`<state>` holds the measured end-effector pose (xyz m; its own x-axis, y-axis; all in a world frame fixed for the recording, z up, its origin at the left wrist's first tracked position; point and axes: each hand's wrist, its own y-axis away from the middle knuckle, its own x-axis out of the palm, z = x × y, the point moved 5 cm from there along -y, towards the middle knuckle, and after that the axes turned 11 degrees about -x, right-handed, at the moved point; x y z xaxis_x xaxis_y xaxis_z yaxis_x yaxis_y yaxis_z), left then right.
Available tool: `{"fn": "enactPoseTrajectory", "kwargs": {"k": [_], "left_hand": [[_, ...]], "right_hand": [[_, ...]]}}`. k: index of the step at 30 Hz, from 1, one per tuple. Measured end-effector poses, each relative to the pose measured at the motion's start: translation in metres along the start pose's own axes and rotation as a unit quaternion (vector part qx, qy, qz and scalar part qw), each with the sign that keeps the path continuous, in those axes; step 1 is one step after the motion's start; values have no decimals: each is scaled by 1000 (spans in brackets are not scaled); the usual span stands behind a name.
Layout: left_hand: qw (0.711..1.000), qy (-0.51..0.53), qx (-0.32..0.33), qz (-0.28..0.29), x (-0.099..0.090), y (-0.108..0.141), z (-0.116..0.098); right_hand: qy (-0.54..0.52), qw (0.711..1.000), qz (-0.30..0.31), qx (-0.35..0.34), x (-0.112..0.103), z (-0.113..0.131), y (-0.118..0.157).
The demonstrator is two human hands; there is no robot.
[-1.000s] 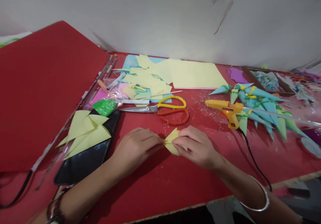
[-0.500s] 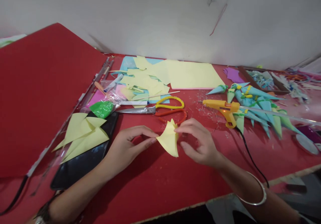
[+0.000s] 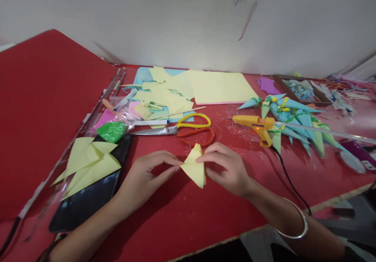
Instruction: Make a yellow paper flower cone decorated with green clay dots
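At lower centre, the left hand (image 3: 152, 172) pinches the tip of a folded yellow paper piece (image 3: 193, 171); the right hand (image 3: 228, 168) grips its opposite edge, the thumb closer in than half a second ago, so the fold seems steadier. Beyond lie scissors (image 3: 172, 130) at mid-frame and a hot-glue gun (image 3: 258, 124) right of centre. No brand or writing is legible

Scissors (image 3: 172, 130) lie on the red counter (image 3: 188, 223); a yellow glue gun (image 3: 255, 122) rests beside blue cones (image 3: 304, 120); purple paper (image 3: 268, 85) lies behind.
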<state>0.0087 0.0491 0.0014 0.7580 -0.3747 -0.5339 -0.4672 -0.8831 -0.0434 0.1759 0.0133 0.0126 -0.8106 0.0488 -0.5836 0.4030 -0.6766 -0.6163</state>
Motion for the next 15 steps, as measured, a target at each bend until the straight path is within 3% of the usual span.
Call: {"fn": "enactPoseTrajectory", "kwargs": {"k": [6, 15], "left_hand": [[1000, 5, 4, -1, 2, 0, 0], [998, -10, 9, 63, 7, 0, -1]], "right_hand": [[-3, 1000, -14, 20, -1, -3, 0], [2, 998, -9, -56, -1, 7, -3]]}}
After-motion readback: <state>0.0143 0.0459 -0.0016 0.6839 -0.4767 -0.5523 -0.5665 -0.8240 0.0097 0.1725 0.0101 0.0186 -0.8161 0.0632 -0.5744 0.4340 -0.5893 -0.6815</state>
